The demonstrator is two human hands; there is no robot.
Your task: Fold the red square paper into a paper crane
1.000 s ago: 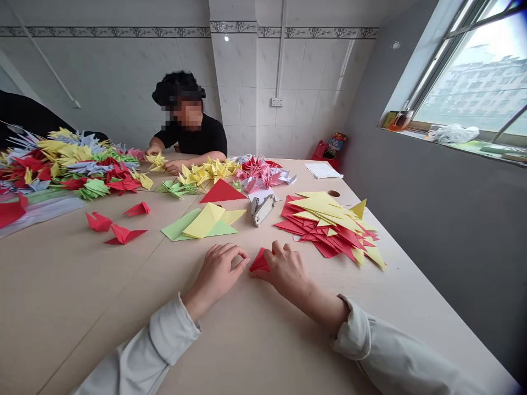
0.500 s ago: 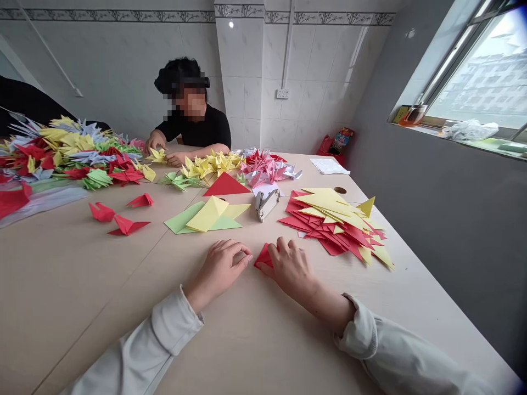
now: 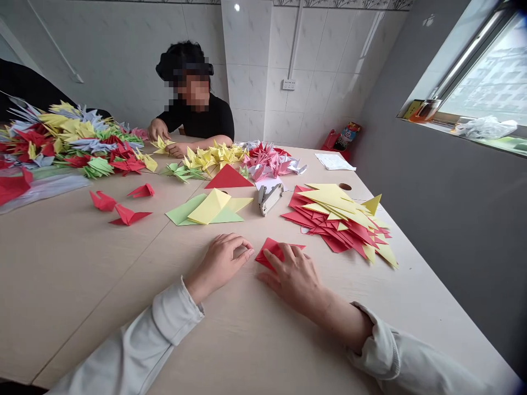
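A small folded red paper [image 3: 269, 247] lies on the table in front of me. My right hand [image 3: 297, 274] rests over its right part, fingers spread, fingertips on the paper. Just left of the paper is my left hand [image 3: 223, 260], its fingers curled with thumb and forefinger close together; whether anything thin is between them is too small to tell. Beyond my hands stands a white stapler-like object [image 3: 270, 199], beside green sheets [image 3: 181, 211] and a yellow folded sheet [image 3: 209, 207]. A red triangle [image 3: 229, 176] lies behind them.
To the right is a pile of yellow and red folded papers [image 3: 337, 214]. Three red folded pieces [image 3: 128, 214] lie left. Heaped paper cranes [image 3: 74, 142] fill the far left. Across the table [image 3: 164, 307], a person in black [image 3: 214, 120] handles yellow paper.
My right hand has shifted slightly right and its fingers have spread, uncovering more of the red paper. My left hand stays nearly in place. The camera view has tilted slightly down.
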